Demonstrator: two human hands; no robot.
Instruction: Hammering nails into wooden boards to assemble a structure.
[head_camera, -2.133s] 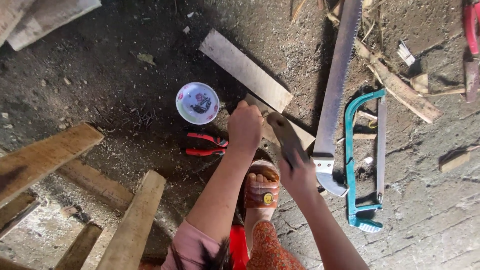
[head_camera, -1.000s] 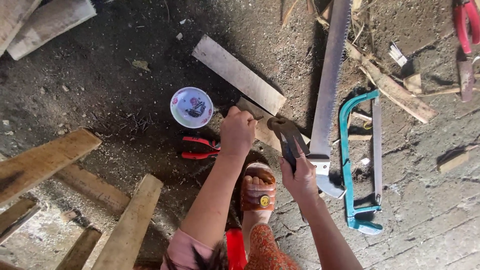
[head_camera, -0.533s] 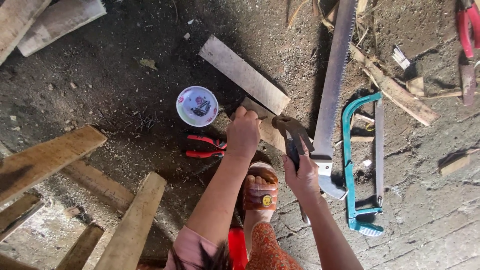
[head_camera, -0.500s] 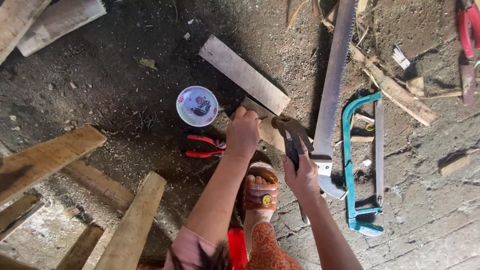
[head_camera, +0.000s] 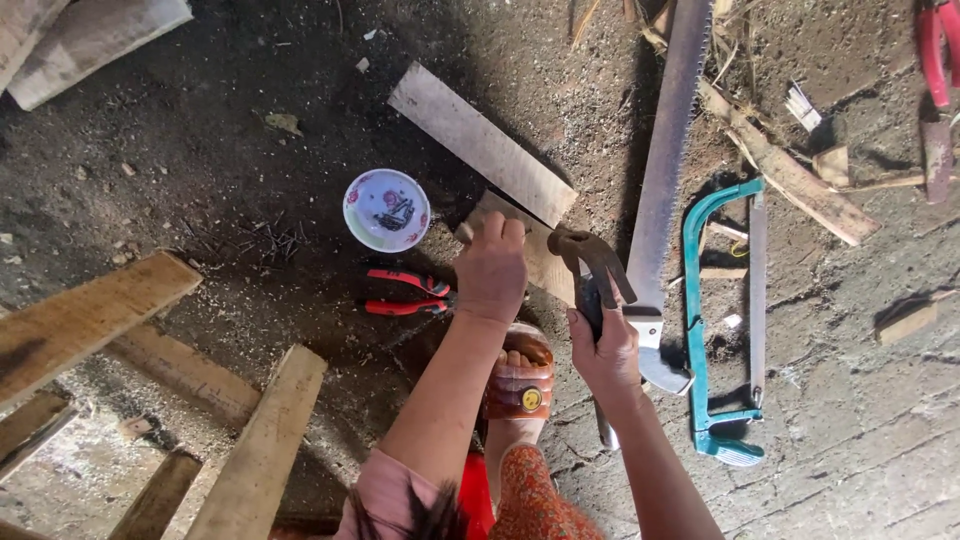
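hands (head_camera: 490, 268) number two: one hammer (head_camera: 592, 268), one bowl (head_camera: 387, 210), two saws (head_camera: 668, 150).

Left hand (head_camera: 490, 268) pressing a small board (head_camera: 545, 262), right hand (head_camera: 604, 352) gripping a claw hammer (head_camera: 592, 268), dirt floor (head_camera: 200, 160)

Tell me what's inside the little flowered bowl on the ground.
The bowl holds a small dark heap, probably nails, lying on its flower-patterned bottom. Whatever sits beneath the heap is covered, and the pieces are too small to count.
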